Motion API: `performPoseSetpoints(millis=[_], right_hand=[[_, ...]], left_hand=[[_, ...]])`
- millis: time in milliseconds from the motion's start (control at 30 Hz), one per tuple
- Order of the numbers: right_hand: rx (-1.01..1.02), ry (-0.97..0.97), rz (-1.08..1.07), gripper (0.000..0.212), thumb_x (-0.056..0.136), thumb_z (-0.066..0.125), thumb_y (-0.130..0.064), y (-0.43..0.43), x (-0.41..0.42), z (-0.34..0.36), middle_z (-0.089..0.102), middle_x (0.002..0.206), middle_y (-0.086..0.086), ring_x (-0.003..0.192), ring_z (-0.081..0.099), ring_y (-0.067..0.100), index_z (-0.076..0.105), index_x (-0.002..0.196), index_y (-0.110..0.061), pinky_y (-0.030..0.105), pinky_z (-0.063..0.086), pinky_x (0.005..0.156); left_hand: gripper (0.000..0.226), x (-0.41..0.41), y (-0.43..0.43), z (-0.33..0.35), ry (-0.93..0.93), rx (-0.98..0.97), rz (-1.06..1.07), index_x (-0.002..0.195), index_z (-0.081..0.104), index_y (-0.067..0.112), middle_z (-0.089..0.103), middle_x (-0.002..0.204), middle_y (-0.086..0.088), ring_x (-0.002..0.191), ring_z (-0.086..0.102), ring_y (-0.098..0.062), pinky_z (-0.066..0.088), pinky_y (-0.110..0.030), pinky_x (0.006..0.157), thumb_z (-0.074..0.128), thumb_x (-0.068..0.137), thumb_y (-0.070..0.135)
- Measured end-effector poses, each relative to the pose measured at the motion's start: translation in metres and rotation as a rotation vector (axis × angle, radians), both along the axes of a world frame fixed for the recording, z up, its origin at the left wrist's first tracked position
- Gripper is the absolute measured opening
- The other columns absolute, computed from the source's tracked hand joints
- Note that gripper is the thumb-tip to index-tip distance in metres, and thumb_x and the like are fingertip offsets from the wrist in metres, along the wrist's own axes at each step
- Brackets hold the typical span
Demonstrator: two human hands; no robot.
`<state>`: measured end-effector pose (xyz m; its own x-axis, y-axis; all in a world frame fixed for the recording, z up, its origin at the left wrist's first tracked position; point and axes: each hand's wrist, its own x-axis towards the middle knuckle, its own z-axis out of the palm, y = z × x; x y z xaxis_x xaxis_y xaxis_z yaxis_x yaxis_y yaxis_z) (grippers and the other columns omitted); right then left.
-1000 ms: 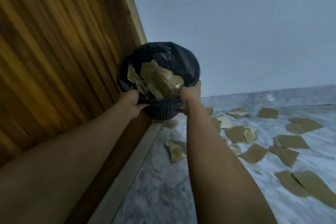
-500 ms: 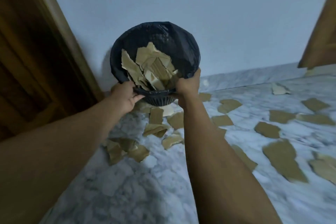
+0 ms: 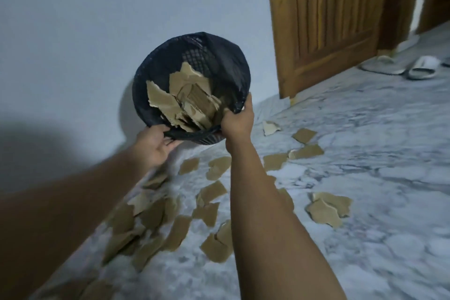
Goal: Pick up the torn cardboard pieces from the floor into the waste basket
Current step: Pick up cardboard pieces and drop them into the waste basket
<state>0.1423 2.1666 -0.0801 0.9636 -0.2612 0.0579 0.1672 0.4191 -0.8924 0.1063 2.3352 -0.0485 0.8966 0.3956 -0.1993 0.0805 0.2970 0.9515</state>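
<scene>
Holding the waste basket (image 3: 155, 75) up off the floor, both hands grip its near rim. The left hand (image 3: 155, 145) has its fingers curled under the rim on the left side, and the right hand (image 3: 237, 120) is closed tight on the rim and the black liner on the right side. A moment ago the basket was in front of a wooden panel at the left; now the view has swung to the right, and the basket is in front of the pale wall (image 3: 73, 19), with a wooden door (image 3: 323, 19) far off on the right. The basket is tipped toward the person, and torn cardboard pieces (image 3: 190, 102) sit inside it. The grip looks the same as before. Many more cardboard pieces on the floor (image 3: 211, 202) lie below and between the arms, and some lie to the right. I think the job is only partly done, and the basket is being carried nearer to the mess. The floor (image 3: 365, 178) is smooth grey and white marble, so the flat bits may be hard to lift. White slippers (image 3: 422, 68) rest far right by the door.
</scene>
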Motion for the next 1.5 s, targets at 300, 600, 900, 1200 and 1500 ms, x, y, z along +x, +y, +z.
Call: performPoseSetpoints(millis=[300,600,900,1200,1500], right_hand=[[0.019,0.078,-0.077,0.080,0.087,0.054,-0.001,-0.060,0.051,-0.039,0.058,0.135,-0.002,0.113,0.061,0.033,0.031,0.143,-0.053,0.064,0.053,0.090],[0.071,0.298,-0.209,0.067,0.098,0.045,0.007,-0.034,0.113,-0.078,0.052,0.135,0.012,0.103,0.062,0.040,0.032,0.151,-0.032,0.063,0.057,0.075],[-0.096,0.478,-0.176,0.036,0.102,0.051,-0.006,0.013,0.159,-0.055,0.052,0.136,0.017,0.106,0.058,0.039,0.049,0.136,-0.015,0.052,0.060,0.060],[-0.492,0.542,-0.090,0.050,0.099,0.047,-0.054,-0.024,0.160,-0.066,0.062,0.117,0.010,0.089,0.070,0.034,0.050,0.132,-0.017,0.044,0.062,0.065],[-0.679,0.552,0.184,0.021,0.097,0.062,-0.012,-0.077,0.188,-0.025,0.067,0.074,0.013,0.050,0.067,0.018,0.058,0.109,0.004,0.039,0.062,0.058]], left_hand=[[0.032,0.079,-0.049,-0.004,0.071,0.108,-0.233,0.126,0.055,0.009,0.066,0.119,-0.014,0.096,0.066,-0.028,0.057,-0.038,0.065,0.041,0.100,-0.002],[0.038,0.194,-0.016,-0.082,0.211,0.059,-0.362,0.134,0.050,0.014,0.061,0.125,-0.014,0.092,0.067,-0.032,0.057,-0.034,0.049,0.054,0.096,0.012],[0.054,0.224,0.042,-0.104,0.156,0.336,-0.175,0.108,0.060,0.014,0.070,0.092,-0.005,0.063,0.072,-0.023,0.062,-0.039,0.057,0.076,0.065,0.044],[0.077,0.229,0.039,-0.113,0.177,0.380,-0.151,0.116,0.054,0.013,0.067,0.094,-0.004,0.066,0.071,-0.024,0.057,-0.032,0.055,0.044,0.076,0.078],[0.064,0.230,0.015,-0.119,0.139,0.473,-0.037,0.076,0.061,0.015,0.070,0.089,-0.012,0.083,0.067,-0.030,0.056,-0.041,0.083,0.042,0.078,0.075]])
